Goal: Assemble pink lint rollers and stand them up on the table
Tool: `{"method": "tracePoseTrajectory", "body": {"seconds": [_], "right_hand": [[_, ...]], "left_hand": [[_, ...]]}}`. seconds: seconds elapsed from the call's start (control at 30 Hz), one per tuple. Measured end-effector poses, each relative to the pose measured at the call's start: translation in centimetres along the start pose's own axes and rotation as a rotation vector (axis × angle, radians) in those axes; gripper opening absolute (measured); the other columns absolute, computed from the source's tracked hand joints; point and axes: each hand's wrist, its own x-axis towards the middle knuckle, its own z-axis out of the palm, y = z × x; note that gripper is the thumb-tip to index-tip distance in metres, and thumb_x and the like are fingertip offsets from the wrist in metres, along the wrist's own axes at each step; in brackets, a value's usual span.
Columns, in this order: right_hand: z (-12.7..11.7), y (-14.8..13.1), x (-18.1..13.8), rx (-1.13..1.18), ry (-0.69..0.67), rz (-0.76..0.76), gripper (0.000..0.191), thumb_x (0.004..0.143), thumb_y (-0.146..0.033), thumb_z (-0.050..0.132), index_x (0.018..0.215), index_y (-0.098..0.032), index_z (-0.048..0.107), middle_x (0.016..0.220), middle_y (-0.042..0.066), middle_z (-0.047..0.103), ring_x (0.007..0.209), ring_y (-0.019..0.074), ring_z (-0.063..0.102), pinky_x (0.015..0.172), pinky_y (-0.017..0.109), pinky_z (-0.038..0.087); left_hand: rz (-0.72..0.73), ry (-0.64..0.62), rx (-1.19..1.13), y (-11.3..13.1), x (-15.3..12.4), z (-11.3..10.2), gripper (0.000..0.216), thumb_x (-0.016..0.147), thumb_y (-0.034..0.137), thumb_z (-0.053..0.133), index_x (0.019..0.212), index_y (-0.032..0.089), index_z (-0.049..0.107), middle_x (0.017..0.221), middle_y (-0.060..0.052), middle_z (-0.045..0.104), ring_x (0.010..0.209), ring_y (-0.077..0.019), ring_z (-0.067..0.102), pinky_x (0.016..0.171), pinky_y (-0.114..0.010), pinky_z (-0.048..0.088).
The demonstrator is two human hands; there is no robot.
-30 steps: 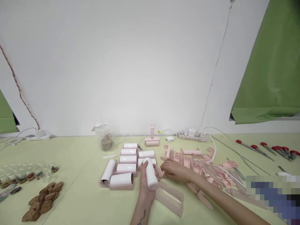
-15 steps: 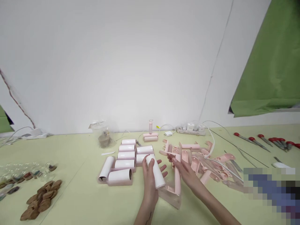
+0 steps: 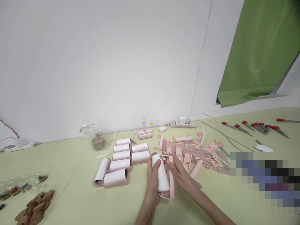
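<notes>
My left hand (image 3: 152, 178) grips a white lint roll (image 3: 161, 173) low in the middle of the view. Pressed against the roll's right side is a pink plastic roller frame (image 3: 171, 178), which my right hand (image 3: 181, 176) holds with its fingers curled round it. Both hands meet just above the pale green table (image 3: 77, 193). To the left of my hands lie several white rolls in pink cases (image 3: 122, 161). Behind and right of them lies a heap of pink handle parts (image 3: 192, 150).
Brown cork pieces (image 3: 32, 211) and small glass bottles (image 3: 21, 184) sit at the front left. A clear bag (image 3: 95, 137), an upright assembled pink roller (image 3: 144, 131) and a power strip (image 3: 182, 123) stand along the wall. Red-handled tools (image 3: 253, 126) lie far right.
My right hand took a pink frame from the heap and brought it against the roll in my left hand. The view swung to the right and tilted.
</notes>
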Motion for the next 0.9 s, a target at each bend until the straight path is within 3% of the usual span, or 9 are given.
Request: {"method": "tracePoseTrajectory", "body": {"seconds": [0.2, 0.27, 0.4, 0.5, 0.57, 0.7, 0.8, 0.9], "right_hand": [[-0.6, 0.2, -0.2, 0.087, -0.006, 0.007, 0.046, 0.086, -0.056, 0.032, 0.101, -0.016, 0.049, 0.099, 0.008, 0.051, 0.099, 0.0236, 0.046, 0.084, 0.031, 0.042], [-0.6, 0.2, -0.4, 0.076, 0.006, 0.030, 0.047, 0.085, -0.057, 0.032, 0.104, -0.017, 0.048, 0.102, 0.008, 0.050, 0.102, 0.0238, 0.045, 0.084, 0.031, 0.042], [-1.1, 0.5, -1.5, 0.062, -0.015, 0.067, 0.048, 0.087, -0.058, 0.027, 0.113, -0.021, 0.042, 0.110, 0.008, 0.047, 0.105, 0.0225, 0.044, 0.085, 0.031, 0.042], [-2.8, 0.3, -2.1, 0.028, -0.056, -0.004, 0.046, 0.089, -0.054, 0.028, 0.124, -0.024, 0.034, 0.117, 0.006, 0.042, 0.109, 0.0204, 0.041, 0.089, 0.030, 0.040], [-4.5, -0.2, -2.3, -0.048, -0.142, -0.061, 0.040, 0.090, -0.049, 0.030, 0.121, -0.024, 0.039, 0.109, 0.005, 0.048, 0.100, 0.0190, 0.047, 0.081, 0.028, 0.042], [-7.3, -1.6, -2.7, -0.307, -0.496, -0.214, 0.021, 0.087, -0.037, 0.045, 0.095, -0.023, 0.059, 0.085, 0.002, 0.055, 0.076, 0.0148, 0.053, 0.067, 0.022, 0.041], [-7.3, -2.2, -3.3, -0.521, -0.522, -0.291, 0.016, 0.073, -0.027, 0.057, 0.088, -0.021, 0.059, 0.079, 0.001, 0.056, 0.071, 0.0153, 0.053, 0.060, 0.021, 0.037], [-6.2, -2.5, -3.6, -0.666, -0.561, -0.358, 0.015, 0.067, -0.025, 0.059, 0.080, -0.018, 0.058, 0.074, 0.002, 0.056, 0.065, 0.0169, 0.053, 0.054, 0.022, 0.034]], "left_hand": [[-0.013, -0.045, 0.088, -0.5, -0.1, -0.2, 0.051, 0.074, 0.043, 0.057, 0.119, 0.031, 0.036, 0.104, -0.004, 0.058, 0.082, -0.0171, 0.060, 0.067, -0.023, 0.049], [-0.017, -0.076, 0.147, -0.4, -0.4, 0.0, 0.058, 0.071, 0.040, 0.062, 0.120, 0.030, 0.033, 0.106, -0.005, 0.057, 0.086, -0.0183, 0.059, 0.070, -0.024, 0.048], [-0.078, -0.266, 0.194, 0.4, -1.2, 0.6, 0.079, 0.059, 0.026, 0.074, 0.123, 0.026, 0.028, 0.112, -0.009, 0.054, 0.098, -0.0228, 0.055, 0.075, -0.026, 0.047], [-0.124, -0.284, 0.252, 0.3, -1.9, 0.4, 0.087, 0.055, 0.024, 0.075, 0.126, 0.026, 0.025, 0.109, -0.010, 0.056, 0.090, -0.0236, 0.058, 0.071, -0.029, 0.047], [-0.105, -0.231, 0.337, -0.4, -2.3, -0.3, 0.082, 0.050, 0.021, 0.077, 0.120, 0.023, 0.034, 0.102, -0.008, 0.059, 0.085, -0.0229, 0.058, 0.069, -0.028, 0.046], [-0.154, -0.233, 0.358, -2.7, -2.6, -1.8, 0.072, 0.035, 0.018, 0.080, 0.100, 0.022, 0.049, 0.090, -0.005, 0.060, 0.084, -0.0241, 0.057, 0.066, -0.027, 0.045], [-0.214, -0.233, 0.318, -4.1, -2.2, -2.8, 0.056, 0.038, 0.032, 0.080, 0.086, 0.021, 0.053, 0.074, -0.004, 0.060, 0.078, -0.0249, 0.058, 0.066, -0.032, 0.046], [-0.215, -0.195, 0.436, -4.7, -2.1, -4.1, 0.042, 0.044, 0.037, 0.077, 0.077, 0.023, 0.056, 0.056, -0.001, 0.054, 0.066, -0.0242, 0.058, 0.063, -0.033, 0.046]]}}
